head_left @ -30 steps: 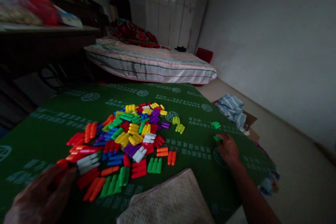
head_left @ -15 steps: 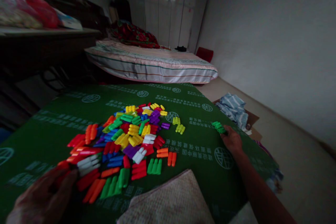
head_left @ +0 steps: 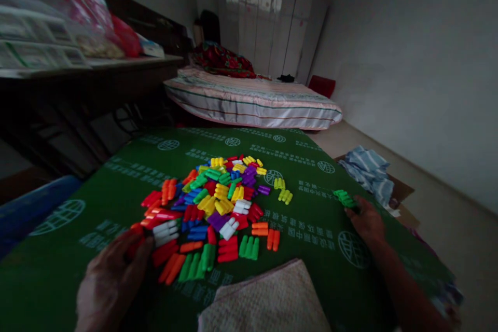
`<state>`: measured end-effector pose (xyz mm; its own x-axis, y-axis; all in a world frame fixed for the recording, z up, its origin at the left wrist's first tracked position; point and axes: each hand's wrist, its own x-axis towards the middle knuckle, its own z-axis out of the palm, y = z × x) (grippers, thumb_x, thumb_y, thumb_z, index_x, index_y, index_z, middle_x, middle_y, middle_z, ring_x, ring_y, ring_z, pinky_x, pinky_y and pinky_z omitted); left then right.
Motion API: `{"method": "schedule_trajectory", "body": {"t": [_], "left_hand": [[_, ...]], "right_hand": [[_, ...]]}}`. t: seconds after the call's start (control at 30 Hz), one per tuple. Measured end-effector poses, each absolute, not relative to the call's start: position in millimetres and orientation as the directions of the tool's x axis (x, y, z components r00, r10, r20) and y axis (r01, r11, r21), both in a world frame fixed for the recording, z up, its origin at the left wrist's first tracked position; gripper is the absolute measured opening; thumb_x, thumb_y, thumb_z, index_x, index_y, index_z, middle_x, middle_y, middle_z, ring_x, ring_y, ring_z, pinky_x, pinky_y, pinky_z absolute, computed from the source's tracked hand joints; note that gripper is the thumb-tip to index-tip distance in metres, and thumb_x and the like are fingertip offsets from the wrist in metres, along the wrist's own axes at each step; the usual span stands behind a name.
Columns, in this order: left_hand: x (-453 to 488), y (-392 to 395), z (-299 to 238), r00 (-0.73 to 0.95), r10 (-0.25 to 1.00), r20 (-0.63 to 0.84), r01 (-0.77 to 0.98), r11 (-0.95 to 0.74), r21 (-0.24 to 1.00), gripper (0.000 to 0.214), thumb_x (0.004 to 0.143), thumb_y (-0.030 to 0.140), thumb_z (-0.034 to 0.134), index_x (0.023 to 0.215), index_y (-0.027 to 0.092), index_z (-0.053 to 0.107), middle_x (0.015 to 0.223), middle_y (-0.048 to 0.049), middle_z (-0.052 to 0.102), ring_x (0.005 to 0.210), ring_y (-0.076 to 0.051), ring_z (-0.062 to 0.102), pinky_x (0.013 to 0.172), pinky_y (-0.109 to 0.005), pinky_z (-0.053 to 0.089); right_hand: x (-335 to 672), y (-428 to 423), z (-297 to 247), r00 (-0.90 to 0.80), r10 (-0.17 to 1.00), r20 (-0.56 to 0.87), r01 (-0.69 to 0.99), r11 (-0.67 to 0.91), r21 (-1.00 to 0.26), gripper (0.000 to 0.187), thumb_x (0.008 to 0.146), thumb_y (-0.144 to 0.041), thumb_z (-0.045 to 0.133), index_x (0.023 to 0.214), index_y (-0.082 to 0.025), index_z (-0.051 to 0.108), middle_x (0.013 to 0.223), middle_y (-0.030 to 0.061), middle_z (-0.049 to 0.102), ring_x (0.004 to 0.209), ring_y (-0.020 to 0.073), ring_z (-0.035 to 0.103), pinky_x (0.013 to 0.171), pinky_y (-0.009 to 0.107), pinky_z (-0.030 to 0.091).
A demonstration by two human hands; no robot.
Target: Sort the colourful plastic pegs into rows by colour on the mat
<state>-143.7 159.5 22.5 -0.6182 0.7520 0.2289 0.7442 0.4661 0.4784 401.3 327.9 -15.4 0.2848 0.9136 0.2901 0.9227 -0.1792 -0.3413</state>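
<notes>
Well, from where I stand, the biggest thing is the bed [head_left: 252,104] with its striped cover, out past the far edge of the green worktop [head_left: 128,187]. Beyond the right edge, a striped blue cloth [head_left: 368,171] lies crumpled low down near the floor.

On the worktop, a wide heap of plastic pieces [head_left: 221,205] in many colours spreads around the middle, reaching toward the left hand. Nearer the person, a folded rough cloth [head_left: 268,301] lies on the near side.

Of the 2 hands, the left [head_left: 111,275] rests at the heap's near left end, its fingers curled about a red piece [head_left: 134,250]; in this gloom I cannot tell whether they grip it. The right [head_left: 368,220] is close to the right edge, fingertips against the near end of a green cluster [head_left: 344,198]; pinching or merely touching, I cannot tell, nor whether its parts are joined.

Smaller still, 2 lime pieces [head_left: 285,196] and 1 purple piece [head_left: 263,190] sit just off the heap toward that edge.

By my judgement it is early: only the green cluster is clearly set apart, perhaps the lime pair too, while most pieces, several green ones included, remain mixed together.
</notes>
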Motion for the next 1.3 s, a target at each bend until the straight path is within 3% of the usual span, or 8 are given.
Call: {"method": "schedule_trajectory", "body": {"t": [0.13, 0.27, 0.4, 0.5, 0.73, 0.87, 1.13, 1.3], "left_hand": [[-120.3, 158.6, 48.5, -0.668, 0.737, 0.104, 0.676, 0.541, 0.5, 0.058, 0.076, 0.053, 0.039, 0.108, 0.013, 0.066, 0.128, -0.0174, 0.06, 0.11, -0.035, 0.06, 0.085, -0.046, 0.053], [-119.7, 154.0, 43.1, -0.673, 0.724, 0.149, 0.663, 0.502, 0.555, 0.054, 0.076, 0.052, 0.041, 0.103, 0.015, 0.068, 0.129, -0.0158, 0.06, 0.117, -0.035, 0.056, 0.097, -0.05, 0.048], [-120.6, 150.7, 37.6, -0.689, 0.713, 0.13, 0.635, 0.507, 0.582, 0.057, 0.073, 0.053, 0.04, 0.102, 0.014, 0.068, 0.13, -0.0151, 0.059, 0.121, -0.033, 0.053, 0.103, -0.047, 0.044], [-119.0, 149.9, 36.6, -0.688, 0.715, 0.121, 0.634, 0.512, 0.58, 0.062, 0.072, 0.055, 0.038, 0.105, 0.011, 0.067, 0.132, -0.0157, 0.057, 0.12, -0.032, 0.053, 0.104, -0.046, 0.043], [-121.6, 147.3, 25.8, -0.672, 0.722, 0.167, 0.651, 0.468, 0.598, 0.063, 0.074, 0.058, 0.037, 0.106, 0.012, 0.067, 0.132, -0.0151, 0.057, 0.121, -0.03, 0.052, 0.104, -0.045, 0.043], [-122.0, 147.9, 26.0, -0.661, 0.728, 0.181, 0.665, 0.458, 0.59, 0.062, 0.075, 0.057, 0.036, 0.105, 0.013, 0.067, 0.131, -0.0155, 0.058, 0.119, -0.03, 0.053, 0.104, -0.045, 0.043], [-120.4, 150.7, 36.0, -0.647, 0.747, 0.153, 0.69, 0.488, 0.535, 0.053, 0.077, 0.052, 0.037, 0.103, 0.016, 0.067, 0.13, -0.0129, 0.06, 0.119, -0.03, 0.054, 0.101, -0.042, 0.046], [-124.7, 153.5, 36.8, -0.627, 0.753, 0.202, 0.727, 0.471, 0.499, 0.047, 0.08, 0.051, 0.041, 0.102, 0.019, 0.067, 0.128, -0.0107, 0.061, 0.113, -0.031, 0.058, 0.09, -0.043, 0.051]], "right_hand": [[358.1, 324.9, -3.5, 0.164, 0.909, 0.383, 0.951, -0.043, -0.306, 0.049, 0.084, -0.043, 0.043, 0.119, -0.014, 0.061, 0.115, 0.0168, 0.064, 0.099, 0.0304, 0.062, 0.077, 0.041, 0.051], [264.6, 330.5, 18.4, -0.171, 0.888, 0.426, 0.818, 0.369, -0.441, 0.034, 0.085, -0.036, 0.046, 0.107, -0.02, 0.067, 0.108, 0.0098, 0.07, 0.094, 0.0226, 0.066, 0.083, 0.035, 0.051], [161.7, 343.3, 49.1, -0.514, 0.782, 0.352, 0.672, 0.622, -0.401, 0.029, 0.088, -0.021, 0.044, 0.103, -0.023, 0.069, 0.1, 0.0051, 0.072, 0.091, 0.0181, 0.066, 0.08, 0.028, 0.048], [108.1, 356.1, 63.6, -0.627, 0.731, 0.268, 0.658, 0.682, -0.32, 0.027, 0.086, -0.014, 0.047, 0.095, -0.022, 0.072, 0.094, 0.0057, 0.072, 0.088, 0.0182, 0.065, 0.076, 0.027, 0.046], [78.3, 380.5, 53.9, -0.665, 0.724, 0.182, 0.669, 0.686, -0.286, 0.03, 0.069, 0.002, 0.054, 0.076, -0.02, 0.073, 0.08, 0.0055, 0.07, 0.075, 0.0182, 0.062, 0.068, 0.027, 0.042], [90.2, 378.4, 48.2, -0.611, 0.745, 0.266, 0.634, 0.662, -0.399, 0.024, 0.069, -0.002, 0.055, 0.061, -0.021, 0.067, 0.07, 0.0037, 0.067, 0.07, 0.0174, 0.06, 0.065, 0.027, 0.041], [209.7, 322.5, 36.9, -0.354, 0.817, 0.455, 0.669, 0.561, -0.488, 0.025, 0.087, -0.032, 0.046, 0.087, -0.022, 0.069, 0.088, 0.0065, 0.069, 0.08, 0.0183, 0.063, 0.072, 0.028, 0.048], [288.3, 275.5, 7.8, -0.248, 0.867, 0.432, 0.846, 0.411, -0.339, 0.022, 0.086, -0.033, 0.05, 0.086, -0.022, 0.069, 0.09, 0.0087, 0.068, 0.086, 0.023, 0.064, 0.077, 0.034, 0.05]]}}
